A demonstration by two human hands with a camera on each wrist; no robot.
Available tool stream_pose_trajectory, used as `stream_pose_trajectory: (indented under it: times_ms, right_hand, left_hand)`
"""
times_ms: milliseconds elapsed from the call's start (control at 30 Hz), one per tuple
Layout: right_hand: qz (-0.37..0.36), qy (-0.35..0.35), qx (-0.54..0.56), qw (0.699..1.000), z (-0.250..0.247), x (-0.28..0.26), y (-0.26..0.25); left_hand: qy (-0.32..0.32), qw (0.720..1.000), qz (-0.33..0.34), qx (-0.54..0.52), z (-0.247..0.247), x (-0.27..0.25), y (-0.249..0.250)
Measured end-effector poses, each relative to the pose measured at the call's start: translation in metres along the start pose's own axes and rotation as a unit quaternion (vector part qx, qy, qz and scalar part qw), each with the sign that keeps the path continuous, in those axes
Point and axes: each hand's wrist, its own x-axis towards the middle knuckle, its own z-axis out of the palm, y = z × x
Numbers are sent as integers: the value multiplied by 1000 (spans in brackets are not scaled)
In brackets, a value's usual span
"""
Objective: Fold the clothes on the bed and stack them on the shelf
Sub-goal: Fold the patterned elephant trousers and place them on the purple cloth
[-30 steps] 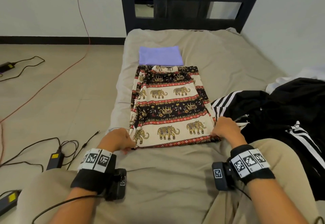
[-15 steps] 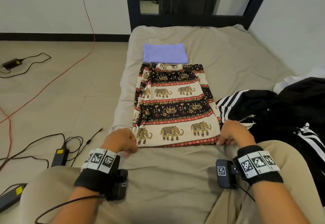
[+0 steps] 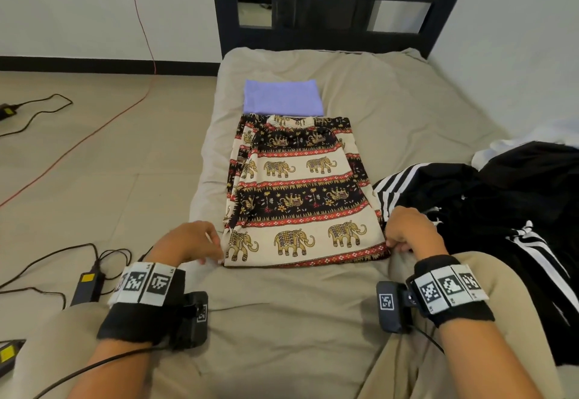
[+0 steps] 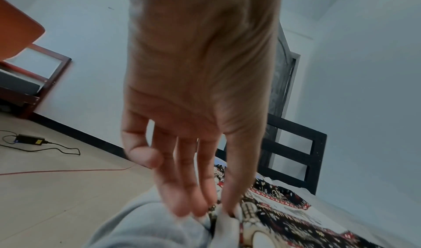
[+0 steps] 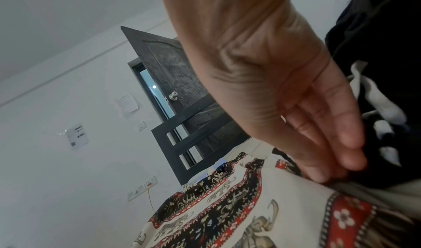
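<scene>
My left hand (image 3: 191, 242) at near left corner of elephant-print trousers (image 3: 300, 198), fingers (image 4: 182, 189) nearly straight, tips touching hem; grip not clear. My right hand (image 3: 410, 235) at near right corner, fingers curled down onto edge; whether pinching, cannot tell. Trousers lie flat, folded lengthwise, mid bed (image 3: 282, 320). Folded purple cloth (image 3: 283, 101) just beyond, touching waistband. Black striped clothes (image 3: 488, 198) heaped to right.
</scene>
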Motion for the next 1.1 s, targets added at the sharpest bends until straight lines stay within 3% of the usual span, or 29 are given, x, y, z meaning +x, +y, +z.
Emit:
stream_pose_trajectory:
  times_ms: [167,300,400,467,600,733,833,933,1000,1100]
  right_hand:
    - [-23,71,-1,997,-25,11,-11]
    - [-27,93,-59,994,-50,22,-20]
    - [-57,46,-112,991,-58,35,-22]
    - [-66,15,-141,988,-57,42,-23]
    - [-69,30,-159,984,-60,53,-19]
    - [-54,5,-47,997,-89,62,0]
    - [-35,138,30,989,-124,67,34]
    - [11,322,102,941,-150,69,67]
    - [32,369,128,920,-154,67,74]
    - [-59,389,107,913,-147,58,48]
  left_hand:
    - [188,980,59,-26,0,14,12]
    - [247,963,99,-32,2,29,26]
    - [297,944,136,-42,3,40,32]
    - [312,938,148,-40,4,45,37]
    - [313,939,141,-25,6,49,40]
    - [296,947,125,-10,7,51,40]
    - [281,952,122,-9,8,54,41]
    - [275,951,138,-36,11,55,44]
    - [277,950,139,-37,11,55,44]
    - [273,957,99,-11,12,58,39]
